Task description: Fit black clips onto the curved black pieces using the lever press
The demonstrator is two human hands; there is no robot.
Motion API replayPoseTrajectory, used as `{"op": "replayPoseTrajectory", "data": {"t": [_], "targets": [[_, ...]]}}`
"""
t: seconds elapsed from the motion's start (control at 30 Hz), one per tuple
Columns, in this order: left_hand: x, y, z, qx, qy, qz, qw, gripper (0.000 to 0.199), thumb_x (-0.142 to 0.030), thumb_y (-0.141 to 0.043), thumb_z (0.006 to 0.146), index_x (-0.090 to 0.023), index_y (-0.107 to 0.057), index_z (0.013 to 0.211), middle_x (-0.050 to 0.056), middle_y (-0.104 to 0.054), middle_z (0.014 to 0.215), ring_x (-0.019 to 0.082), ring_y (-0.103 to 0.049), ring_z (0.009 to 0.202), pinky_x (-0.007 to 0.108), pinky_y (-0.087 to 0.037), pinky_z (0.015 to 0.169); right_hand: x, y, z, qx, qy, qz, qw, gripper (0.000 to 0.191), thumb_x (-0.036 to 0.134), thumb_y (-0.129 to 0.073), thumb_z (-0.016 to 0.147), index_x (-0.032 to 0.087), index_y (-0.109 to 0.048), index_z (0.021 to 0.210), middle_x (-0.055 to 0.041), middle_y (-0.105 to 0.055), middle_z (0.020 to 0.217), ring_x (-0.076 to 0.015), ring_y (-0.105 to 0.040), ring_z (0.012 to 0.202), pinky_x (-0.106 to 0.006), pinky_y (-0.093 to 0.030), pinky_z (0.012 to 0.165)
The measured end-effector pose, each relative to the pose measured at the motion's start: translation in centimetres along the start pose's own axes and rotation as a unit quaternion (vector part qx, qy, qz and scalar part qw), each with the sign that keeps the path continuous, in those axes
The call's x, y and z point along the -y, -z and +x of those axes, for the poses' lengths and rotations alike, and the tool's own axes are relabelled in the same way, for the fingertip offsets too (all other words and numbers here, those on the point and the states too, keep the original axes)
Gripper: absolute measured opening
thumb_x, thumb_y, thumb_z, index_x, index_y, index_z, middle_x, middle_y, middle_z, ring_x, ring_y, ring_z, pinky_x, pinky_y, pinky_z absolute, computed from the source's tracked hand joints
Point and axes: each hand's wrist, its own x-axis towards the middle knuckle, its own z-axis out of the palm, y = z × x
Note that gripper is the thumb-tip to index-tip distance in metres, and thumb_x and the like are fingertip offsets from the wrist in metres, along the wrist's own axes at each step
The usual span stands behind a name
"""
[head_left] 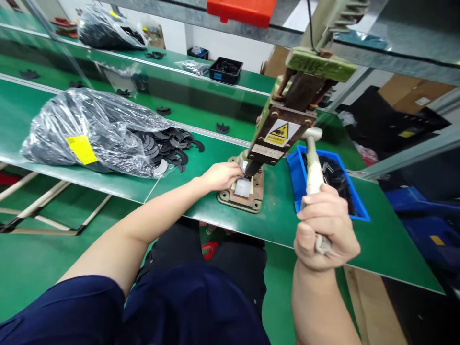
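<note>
A hand press point(275, 134) with a yellow warning label stands on the green bench. My right hand point(327, 227) is wrapped round its pale lever handle point(314, 167). My left hand point(224, 176) is at the press base point(257, 196), its fingers closed beside the lower end of the ram, above a whitish block point(243, 187). What those fingertips hold is too small to make out. To the left, dark curved parts point(172, 143) spill out of a clear plastic bag point(89, 129) with a yellow label.
A blue bin point(354, 191) of black parts stands right of the press. Behind the bench, a green conveyor point(194, 112) carries scattered curved parts. Farther back are a black bin point(225, 70) and another filled bag point(109, 31). A red bin point(241, 10) sits overhead.
</note>
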Motion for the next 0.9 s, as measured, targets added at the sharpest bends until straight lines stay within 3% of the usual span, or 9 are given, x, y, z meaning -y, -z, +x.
{"op": "replayPoseTrajectory", "data": {"t": [0.13, 0.3, 0.4, 0.47, 0.57, 0.67, 0.77, 0.83, 0.9], "targets": [[1.9, 1.5, 0.2, 0.041, 0.026, 0.017, 0.999, 0.035, -0.033, -0.05, 0.11, -0.022, -0.079, 0.126, 0.008, -0.078, 0.127, 0.022, -0.071, 0.121, 0.033, -0.055, 0.104, -0.5, -0.3, -1.7, -0.018, -0.015, 0.014, 1.0, 0.019, 0.035, -0.072, 0.08, 0.029, -0.06, 0.066, 0.0053, -0.066, 0.068, -0.0213, -0.071, 0.081, -0.063, -0.057, 0.109], [9.8, 6.5, 0.4, 0.071, 0.17, 0.189, 0.964, 0.045, -0.017, -0.053, 0.098, -0.013, -0.075, 0.137, 0.018, -0.075, 0.134, 0.034, -0.062, 0.13, 0.048, -0.046, 0.113, -0.5, -0.8, -1.6, -0.043, -0.011, 0.01, 0.999, 0.027, 0.039, -0.072, 0.085, 0.027, -0.057, 0.065, 0.0053, -0.063, 0.067, -0.0195, -0.07, 0.079, -0.061, -0.057, 0.107], [14.2, 8.6, 0.6, 0.147, 0.218, 0.259, 0.93, 0.054, -0.017, -0.059, 0.09, -0.013, -0.072, 0.143, 0.02, -0.071, 0.143, 0.039, -0.055, 0.136, 0.052, -0.041, 0.114, -0.5, -1.2, -1.7, -0.064, -0.011, 0.012, 0.998, 0.031, 0.04, -0.072, 0.087, 0.026, -0.055, 0.065, 0.0055, -0.061, 0.065, -0.0187, -0.069, 0.078, -0.06, -0.058, 0.105], [15.7, 9.0, 1.1, 0.213, 0.24, 0.277, 0.906, 0.058, -0.019, -0.063, 0.089, -0.016, -0.071, 0.146, 0.019, -0.07, 0.146, 0.039, -0.052, 0.139, 0.055, -0.037, 0.117, -0.5, -1.3, -1.8, -0.069, -0.011, 0.011, 0.997, 0.032, 0.041, -0.071, 0.088, 0.026, -0.055, 0.065, 0.0055, -0.061, 0.066, -0.0189, -0.069, 0.078, -0.061, -0.058, 0.104], [16.1, 8.4, 2.2, 0.277, 0.275, 0.284, 0.876, 0.055, -0.025, -0.065, 0.09, -0.021, -0.073, 0.144, 0.02, -0.071, 0.144, 0.041, -0.051, 0.141, 0.063, -0.03, 0.12, -0.6, -1.2, -1.9, -0.061, -0.01, 0.006, 0.998, 0.031, 0.041, -0.071, 0.088, 0.027, -0.055, 0.065, 0.0059, -0.062, 0.066, -0.0193, -0.069, 0.078, -0.061, -0.059, 0.102], [15.5, 7.3, 3.2, 0.296, 0.293, 0.265, 0.87, 0.054, -0.033, -0.066, 0.092, -0.022, -0.072, 0.145, 0.021, -0.07, 0.145, 0.043, -0.055, 0.14, 0.067, -0.028, 0.121, -0.7, -1.1, -1.9, -0.056, -0.006, 0.001, 0.998, 0.033, 0.044, -0.07, 0.09, 0.027, -0.055, 0.065, 0.0062, -0.061, 0.065, -0.019, -0.069, 0.077, -0.06, -0.059, 0.101], [14.5, 6.4, 3.8, 0.319, 0.294, 0.202, 0.878, 0.07, -0.045, -0.072, 0.089, -0.023, -0.063, 0.155, 0.019, -0.066, 0.152, 0.038, -0.063, 0.136, 0.051, -0.04, 0.119, -0.8, -1.2, -1.9, -0.065, -0.005, 0.003, 0.998, 0.036, 0.044, -0.071, 0.091, 0.026, -0.053, 0.065, 0.006, -0.06, 0.065, -0.0183, -0.068, 0.077, -0.059, -0.059, 0.102], [13.6, 5.9, 3.9, 0.34, 0.291, 0.142, 0.883, 0.081, -0.053, -0.077, 0.085, -0.022, -0.058, 0.158, 0.017, -0.068, 0.15, 0.034, -0.067, 0.13, 0.038, -0.05, 0.109, -0.8, -1.3, -2.0, -0.07, -0.001, 0.006, 0.998, 0.036, 0.043, -0.071, 0.091, 0.026, -0.053, 0.065, 0.0057, -0.06, 0.065, -0.0178, -0.068, 0.078, -0.058, -0.059, 0.102], [12.5, 5.5, 3.7, 0.353, 0.284, 0.101, 0.886, 0.078, -0.056, -0.079, 0.084, -0.021, -0.062, 0.151, 0.016, -0.071, 0.144, 0.032, -0.07, 0.125, 0.033, -0.053, 0.102, -0.8, -1.3, -2.0, -0.065, 0.004, 0.01, 0.998, 0.035, 0.042, -0.071, 0.091, 0.025, -0.053, 0.066, 0.0055, -0.06, 0.066, -0.0174, -0.068, 0.08, -0.057, -0.058, 0.103]]}}
